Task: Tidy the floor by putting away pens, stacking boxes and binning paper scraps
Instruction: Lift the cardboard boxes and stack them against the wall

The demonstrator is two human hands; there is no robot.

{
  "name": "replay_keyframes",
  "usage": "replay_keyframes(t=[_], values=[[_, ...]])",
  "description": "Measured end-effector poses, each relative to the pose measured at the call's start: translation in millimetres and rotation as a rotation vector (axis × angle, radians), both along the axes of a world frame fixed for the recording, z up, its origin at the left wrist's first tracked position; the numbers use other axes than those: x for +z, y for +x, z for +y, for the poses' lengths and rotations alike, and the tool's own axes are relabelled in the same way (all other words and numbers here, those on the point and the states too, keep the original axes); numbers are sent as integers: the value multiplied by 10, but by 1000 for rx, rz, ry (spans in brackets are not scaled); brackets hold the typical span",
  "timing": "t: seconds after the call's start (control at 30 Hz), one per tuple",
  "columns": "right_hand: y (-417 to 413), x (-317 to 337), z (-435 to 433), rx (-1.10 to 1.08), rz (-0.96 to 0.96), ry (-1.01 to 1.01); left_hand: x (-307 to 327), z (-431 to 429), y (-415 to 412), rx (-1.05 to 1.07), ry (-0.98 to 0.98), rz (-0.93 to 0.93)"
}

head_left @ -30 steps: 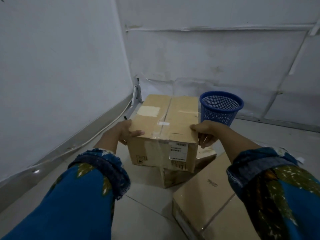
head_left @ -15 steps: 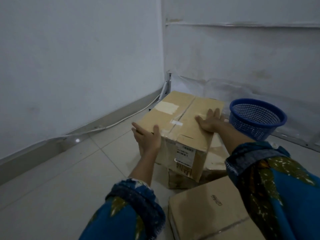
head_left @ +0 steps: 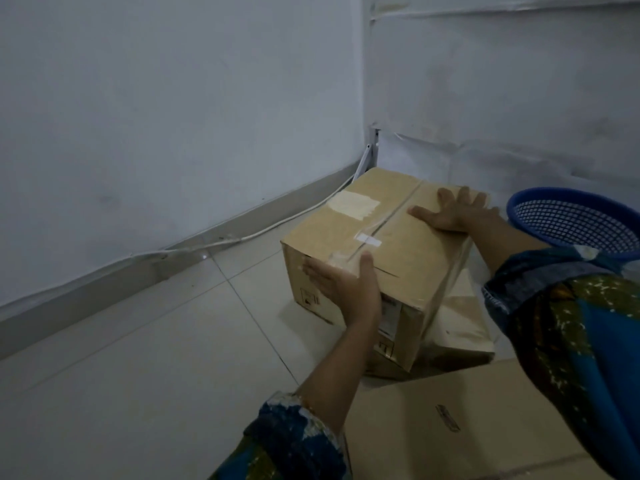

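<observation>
Nearby, a large box (head_left: 467, 427) is laid in front of the taped box (head_left: 398, 244), which is set askew on a lower box (head_left: 457, 327) in the corner. A blue basket (head_left: 575, 223) is placed just to its right. The left hand (head_left: 346, 289) is pressed on its near face, fingers together. The right hand (head_left: 453, 211) is laid flat on top, fingers spread.

head-worn wide-angle view, facing down-forward, close over floor (head_left: 138, 375), toward corner
</observation>
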State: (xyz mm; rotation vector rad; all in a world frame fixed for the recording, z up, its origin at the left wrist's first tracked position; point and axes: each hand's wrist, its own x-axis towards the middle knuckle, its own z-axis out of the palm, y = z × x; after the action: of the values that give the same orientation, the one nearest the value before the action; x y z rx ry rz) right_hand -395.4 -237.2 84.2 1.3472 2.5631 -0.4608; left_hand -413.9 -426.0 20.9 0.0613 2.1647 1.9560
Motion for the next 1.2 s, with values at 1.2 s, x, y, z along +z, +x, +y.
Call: replay_keyframes(t=[1.2], values=[[296,43,-587,-380,289,39,235,-773,-915,-448,120,-211]])
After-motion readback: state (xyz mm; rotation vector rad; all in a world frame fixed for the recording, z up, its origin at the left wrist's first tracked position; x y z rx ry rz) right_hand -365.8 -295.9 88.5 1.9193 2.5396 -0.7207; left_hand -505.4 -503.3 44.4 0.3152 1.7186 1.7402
